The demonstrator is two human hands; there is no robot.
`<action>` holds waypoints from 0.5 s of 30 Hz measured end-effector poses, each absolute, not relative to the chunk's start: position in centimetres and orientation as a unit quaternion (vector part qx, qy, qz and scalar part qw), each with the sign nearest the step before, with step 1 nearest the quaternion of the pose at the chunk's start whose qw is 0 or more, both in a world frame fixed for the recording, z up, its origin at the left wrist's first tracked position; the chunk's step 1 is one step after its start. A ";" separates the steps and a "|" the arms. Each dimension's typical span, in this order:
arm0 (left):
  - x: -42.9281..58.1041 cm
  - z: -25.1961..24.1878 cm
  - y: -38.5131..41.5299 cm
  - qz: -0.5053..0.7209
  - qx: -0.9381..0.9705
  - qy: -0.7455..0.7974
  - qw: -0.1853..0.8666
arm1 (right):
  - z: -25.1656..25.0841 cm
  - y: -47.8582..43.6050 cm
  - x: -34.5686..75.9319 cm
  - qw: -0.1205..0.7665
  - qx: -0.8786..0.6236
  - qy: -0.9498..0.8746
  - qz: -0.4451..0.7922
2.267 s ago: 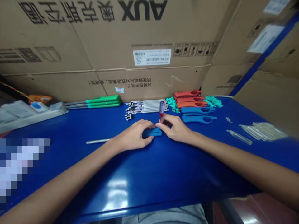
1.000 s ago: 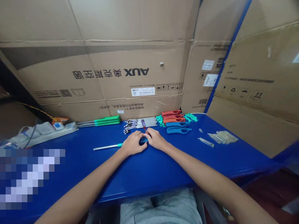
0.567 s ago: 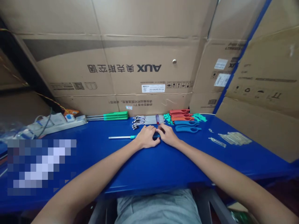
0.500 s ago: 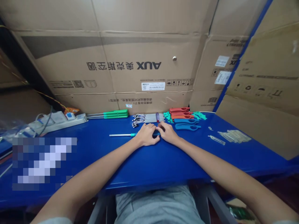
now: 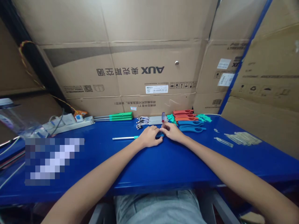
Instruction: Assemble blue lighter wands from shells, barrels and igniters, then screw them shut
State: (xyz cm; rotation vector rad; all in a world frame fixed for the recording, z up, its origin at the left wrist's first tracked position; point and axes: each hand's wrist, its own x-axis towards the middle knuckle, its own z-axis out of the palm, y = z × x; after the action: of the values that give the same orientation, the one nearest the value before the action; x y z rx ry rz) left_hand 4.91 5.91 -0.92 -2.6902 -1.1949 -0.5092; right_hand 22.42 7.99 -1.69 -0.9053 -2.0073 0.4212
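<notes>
My left hand (image 5: 150,137) lies curled over a small blue plastic handle (image 5: 160,135), which shows only between my two hands. My right hand (image 5: 171,131) pinches a small screwdriver (image 5: 163,117) with a red and purple handle, standing upright at my fingertips, and its fingers touch the blue piece. Left of my left hand, a thin metal rod with a teal collar (image 5: 125,137) lies on the blue table (image 5: 187,168). Its tip points away from my hand.
Along the back of the table lie green-handled tools (image 5: 120,116), metal rods with wire ends (image 5: 150,119), teal clips (image 5: 171,118), red handles (image 5: 183,115) and blue handles (image 5: 191,126). Clear tubes (image 5: 243,138) lie right, a power strip (image 5: 70,123) left. Cardboard cartons (image 5: 144,62) stand behind.
The view has pulled back and shifted, so the table looks smaller. My hands stay together on the blue piece, and the screwdriver stays in my right fingers.
</notes>
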 end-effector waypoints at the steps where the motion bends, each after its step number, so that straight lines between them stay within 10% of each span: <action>1: 4.9 -0.9 5.8 -0.170 -0.898 -0.399 0.075 | -1.6 8.0 22.4 0.434 -0.363 -0.807 0.171; 15: 4.2 -0.2 4.8 -0.181 -0.904 -0.387 -0.020 | -1.2 7.4 22.5 0.407 -0.363 -0.814 0.199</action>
State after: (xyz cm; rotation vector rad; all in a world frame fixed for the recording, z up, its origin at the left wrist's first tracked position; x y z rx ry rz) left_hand 4.23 4.81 -0.21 -2.8766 -1.2304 -0.5757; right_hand 22.49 7.35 -1.24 -0.9162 -2.0538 0.5010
